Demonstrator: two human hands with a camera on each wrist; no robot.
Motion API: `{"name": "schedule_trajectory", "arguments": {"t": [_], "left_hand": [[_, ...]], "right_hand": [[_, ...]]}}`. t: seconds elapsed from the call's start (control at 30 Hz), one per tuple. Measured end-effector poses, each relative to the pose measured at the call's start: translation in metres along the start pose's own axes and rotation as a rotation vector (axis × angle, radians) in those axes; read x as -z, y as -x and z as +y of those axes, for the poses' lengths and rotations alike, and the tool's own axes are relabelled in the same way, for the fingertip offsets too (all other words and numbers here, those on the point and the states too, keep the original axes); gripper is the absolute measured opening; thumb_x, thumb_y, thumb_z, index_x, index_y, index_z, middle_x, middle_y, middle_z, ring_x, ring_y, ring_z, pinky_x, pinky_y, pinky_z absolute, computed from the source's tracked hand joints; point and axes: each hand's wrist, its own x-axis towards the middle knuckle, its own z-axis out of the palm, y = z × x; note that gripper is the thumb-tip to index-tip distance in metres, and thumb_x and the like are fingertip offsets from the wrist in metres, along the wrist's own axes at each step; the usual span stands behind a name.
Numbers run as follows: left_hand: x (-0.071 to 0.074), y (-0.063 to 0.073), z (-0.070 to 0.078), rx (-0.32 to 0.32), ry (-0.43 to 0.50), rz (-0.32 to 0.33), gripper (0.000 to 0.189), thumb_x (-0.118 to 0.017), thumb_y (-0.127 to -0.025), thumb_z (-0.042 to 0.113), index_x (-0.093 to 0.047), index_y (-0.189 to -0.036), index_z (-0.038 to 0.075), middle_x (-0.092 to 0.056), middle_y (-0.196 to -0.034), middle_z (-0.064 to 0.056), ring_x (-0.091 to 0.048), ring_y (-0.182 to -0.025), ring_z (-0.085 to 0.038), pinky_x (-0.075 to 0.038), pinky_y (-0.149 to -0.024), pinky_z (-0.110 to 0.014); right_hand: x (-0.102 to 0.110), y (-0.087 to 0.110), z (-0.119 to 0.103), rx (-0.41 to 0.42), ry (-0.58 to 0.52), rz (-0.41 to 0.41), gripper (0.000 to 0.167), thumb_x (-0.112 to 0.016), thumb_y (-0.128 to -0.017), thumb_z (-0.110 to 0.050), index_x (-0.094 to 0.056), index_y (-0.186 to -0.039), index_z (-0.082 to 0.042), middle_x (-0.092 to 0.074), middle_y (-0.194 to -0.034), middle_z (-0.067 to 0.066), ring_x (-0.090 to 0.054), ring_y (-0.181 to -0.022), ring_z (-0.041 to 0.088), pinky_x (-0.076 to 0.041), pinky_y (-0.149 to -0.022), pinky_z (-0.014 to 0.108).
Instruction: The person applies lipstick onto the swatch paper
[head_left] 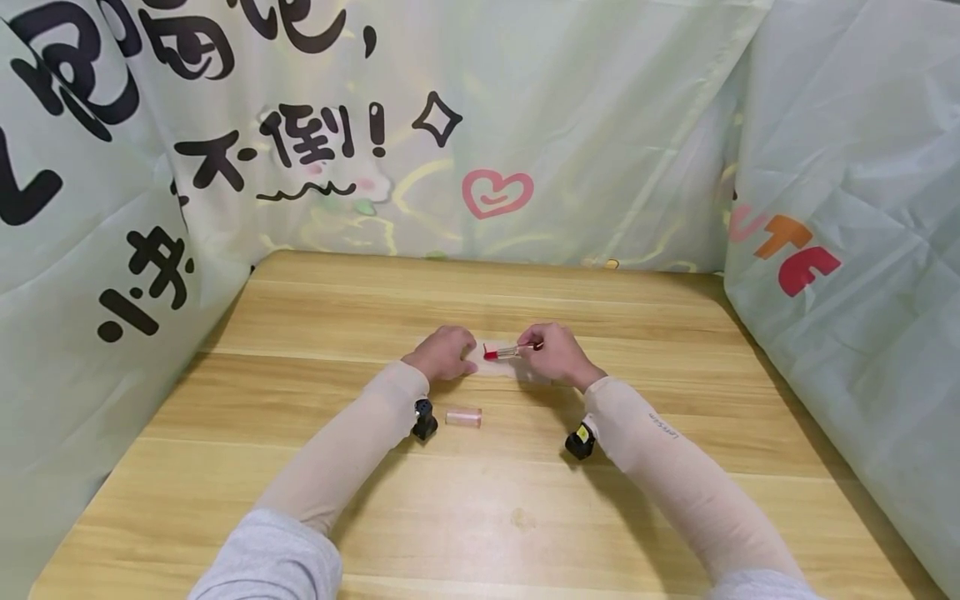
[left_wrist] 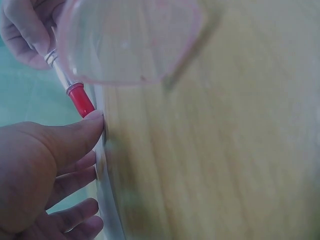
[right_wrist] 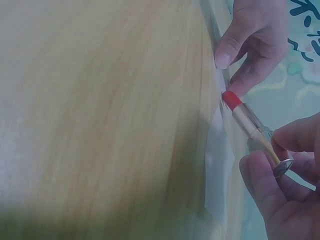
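My right hand pinches a lipstick by its base between thumb and fingers. Its red tip points left and down, right at the surface of a white slip of paper. A short reddish line shows on the paper beside the tip. At the paper's left end, my left hand presses with an extended thumb, the other fingers loosely bent. In the left wrist view, the lipstick's red bullet is close to the left thumb. The right wrist view shows the paper flat under the lipstick.
A clear pink lipstick cap lies on its side on the wooden table, nearer my body than the paper. Pale printed curtains enclose the back and both sides. Each wrist carries a small black camera.
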Motion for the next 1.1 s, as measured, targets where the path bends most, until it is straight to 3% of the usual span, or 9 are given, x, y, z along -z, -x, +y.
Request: {"name": "schedule_trajectory", "arguments": {"t": [0.27, 0.77, 1.1], "left_hand": [[0.004, 0.001, 0.002, -0.007, 0.013, 0.023, 0.045, -0.070, -0.091, 0.027, -0.059, -0.129, 0.004, -0.053, -0.137, -0.010, -0.043, -0.131, -0.030, -0.033, -0.111, -0.040], [-0.008, 0.007, 0.003, -0.002, 0.029, 0.016, 0.045, -0.071, -0.090, 0.026, -0.060, -0.127, 0.004, -0.054, -0.136, -0.011, -0.045, -0.130, -0.031, -0.033, -0.110, -0.041], [-0.002, 0.009, 0.004, -0.004, 0.035, 0.035, 0.043, -0.072, -0.089, 0.025, -0.062, -0.125, 0.003, -0.056, -0.134, -0.011, -0.047, -0.128, -0.031, -0.035, -0.110, -0.041]], "right_hand": [[0.005, 0.002, -0.006, 0.009, -0.009, -0.011, 0.011, -0.064, -0.090, -0.009, -0.071, -0.095, -0.003, -0.069, -0.090, 0.007, -0.060, -0.079, 0.020, -0.051, -0.069, 0.032], [-0.002, 0.017, -0.006, 0.019, -0.019, -0.029, 0.008, -0.065, -0.088, -0.006, -0.071, -0.092, -0.002, -0.068, -0.085, 0.005, -0.060, -0.076, 0.018, -0.051, -0.068, 0.031], [0.001, 0.016, -0.010, 0.038, 0.019, -0.027, 0.007, -0.065, -0.088, -0.007, -0.071, -0.090, -0.004, -0.068, -0.083, 0.003, -0.060, -0.077, 0.017, -0.051, -0.071, 0.033]]}}
